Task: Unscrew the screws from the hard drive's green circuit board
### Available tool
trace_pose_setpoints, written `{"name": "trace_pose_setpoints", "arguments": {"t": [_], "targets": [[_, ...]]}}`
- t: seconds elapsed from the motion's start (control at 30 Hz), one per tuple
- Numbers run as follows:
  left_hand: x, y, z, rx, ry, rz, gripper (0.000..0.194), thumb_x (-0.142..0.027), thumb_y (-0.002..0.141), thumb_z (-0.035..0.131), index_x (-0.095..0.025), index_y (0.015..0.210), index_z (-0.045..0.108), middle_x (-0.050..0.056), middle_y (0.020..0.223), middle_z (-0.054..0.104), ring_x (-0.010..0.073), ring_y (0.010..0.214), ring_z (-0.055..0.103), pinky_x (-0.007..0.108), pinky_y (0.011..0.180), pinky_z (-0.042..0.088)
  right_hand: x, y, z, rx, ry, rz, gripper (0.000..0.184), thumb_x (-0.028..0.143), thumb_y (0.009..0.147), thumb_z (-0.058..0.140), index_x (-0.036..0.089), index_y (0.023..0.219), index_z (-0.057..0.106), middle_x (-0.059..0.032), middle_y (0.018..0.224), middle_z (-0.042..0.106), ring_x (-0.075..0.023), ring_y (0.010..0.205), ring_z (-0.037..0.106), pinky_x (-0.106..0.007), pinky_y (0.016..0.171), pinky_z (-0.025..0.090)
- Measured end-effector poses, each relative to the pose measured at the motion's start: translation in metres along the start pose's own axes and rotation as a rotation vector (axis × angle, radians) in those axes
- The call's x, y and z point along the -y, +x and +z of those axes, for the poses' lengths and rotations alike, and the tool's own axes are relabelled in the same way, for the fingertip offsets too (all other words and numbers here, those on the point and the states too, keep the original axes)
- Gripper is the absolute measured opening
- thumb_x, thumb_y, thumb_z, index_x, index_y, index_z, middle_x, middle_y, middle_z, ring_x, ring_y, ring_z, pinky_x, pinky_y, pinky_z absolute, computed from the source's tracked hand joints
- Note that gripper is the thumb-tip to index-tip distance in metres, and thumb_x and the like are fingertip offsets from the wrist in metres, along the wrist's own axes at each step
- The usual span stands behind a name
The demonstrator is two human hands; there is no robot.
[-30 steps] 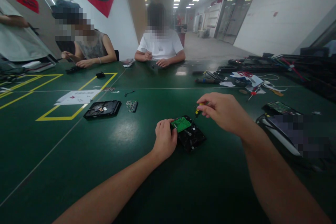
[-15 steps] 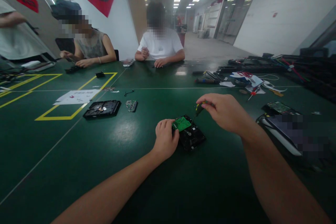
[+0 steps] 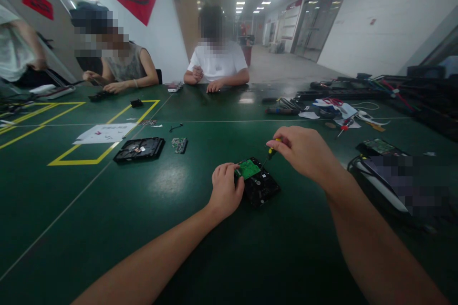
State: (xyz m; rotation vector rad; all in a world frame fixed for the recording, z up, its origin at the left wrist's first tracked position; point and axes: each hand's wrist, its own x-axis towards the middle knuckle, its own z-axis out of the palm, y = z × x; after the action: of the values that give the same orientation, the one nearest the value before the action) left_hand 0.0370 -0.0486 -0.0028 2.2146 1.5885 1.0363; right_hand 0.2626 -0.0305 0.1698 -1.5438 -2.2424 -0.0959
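Note:
A black hard drive (image 3: 260, 187) lies on the green table in front of me, with a green circuit board (image 3: 248, 168) on its top. My left hand (image 3: 224, 189) is closed on the drive's left side, fingers curled over the board's edge. My right hand (image 3: 304, 152) pinches a small screwdriver (image 3: 271, 153) with a yellow and black handle. Its tip points down at the board's right edge.
A second opened drive (image 3: 139, 148) and a loose circuit board (image 3: 179, 144) lie to the left, beside yellow floor-style tape lines (image 3: 103, 152) and a paper sheet (image 3: 105, 132). Tools, scissors and cables (image 3: 332, 107) clutter the right. Two people sit across the table; another stands far left.
My right hand has turned the screwdriver slightly between its fingers, staying over the board. My left hand keeps its hold. The person across shifted their hands.

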Motion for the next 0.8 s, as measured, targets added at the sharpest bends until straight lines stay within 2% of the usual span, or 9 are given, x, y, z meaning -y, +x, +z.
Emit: {"name": "trace_pose_setpoints", "arguments": {"t": [0.07, 0.2, 0.4, 0.63, 0.8], "targets": [[0.000, 0.000, 0.000, -0.002, -0.001, -0.001, 0.034, -0.020, 0.094, 0.059, -0.024, 0.127, 0.058, 0.010, 0.129, 0.061, 0.0306, 0.126, 0.053, 0.054, 0.111, 0.042, -0.002, 0.000, 0.000, -0.004, 0.043, -0.091, 0.014, 0.027, 0.096, 0.063, 0.020, 0.099, 0.075, -0.0083, 0.097, 0.077, -0.0240, 0.090, 0.068, -0.034, 0.079, 0.046], [-0.001, 0.000, 0.000, 0.002, 0.014, -0.005, 0.034, -0.019, 0.093, 0.059, -0.023, 0.127, 0.059, 0.010, 0.128, 0.061, 0.0303, 0.125, 0.053, 0.053, 0.110, 0.042, -0.001, -0.002, 0.001, 0.034, 0.191, -0.210, 0.027, 0.011, 0.094, 0.057, 0.020, 0.111, 0.075, -0.0067, 0.117, 0.077, -0.0232, 0.108, 0.070, -0.035, 0.097, 0.048], [-0.002, 0.000, 0.000, 0.003, 0.028, -0.010, 0.035, -0.020, 0.093, 0.060, -0.024, 0.128, 0.060, 0.011, 0.127, 0.060, 0.0309, 0.125, 0.053, 0.054, 0.109, 0.042, 0.008, -0.002, 0.000, 0.064, 0.263, -0.218, 0.022, 0.016, 0.096, 0.057, 0.021, 0.107, 0.076, -0.0039, 0.108, 0.079, -0.0208, 0.097, 0.073, -0.032, 0.089, 0.051], [-0.004, 0.000, -0.002, 0.012, 0.024, -0.015, 0.032, -0.021, 0.094, 0.058, -0.024, 0.126, 0.061, 0.011, 0.127, 0.060, 0.0313, 0.126, 0.053, 0.055, 0.109, 0.042, 0.001, -0.004, -0.006, 0.141, 0.277, -0.253, 0.031, 0.008, 0.091, 0.058, 0.025, 0.108, 0.077, -0.0010, 0.110, 0.080, -0.0201, 0.096, 0.074, -0.031, 0.087, 0.052], [-0.002, 0.000, 0.000, 0.009, 0.022, -0.017, 0.032, -0.021, 0.095, 0.059, -0.024, 0.126, 0.061, 0.011, 0.128, 0.060, 0.0312, 0.126, 0.053, 0.055, 0.109, 0.043, 0.002, -0.003, -0.005, 0.048, 0.211, -0.210, 0.028, 0.015, 0.094, 0.058, 0.023, 0.110, 0.079, -0.0054, 0.114, 0.079, -0.0234, 0.103, 0.073, -0.036, 0.092, 0.053]]}}
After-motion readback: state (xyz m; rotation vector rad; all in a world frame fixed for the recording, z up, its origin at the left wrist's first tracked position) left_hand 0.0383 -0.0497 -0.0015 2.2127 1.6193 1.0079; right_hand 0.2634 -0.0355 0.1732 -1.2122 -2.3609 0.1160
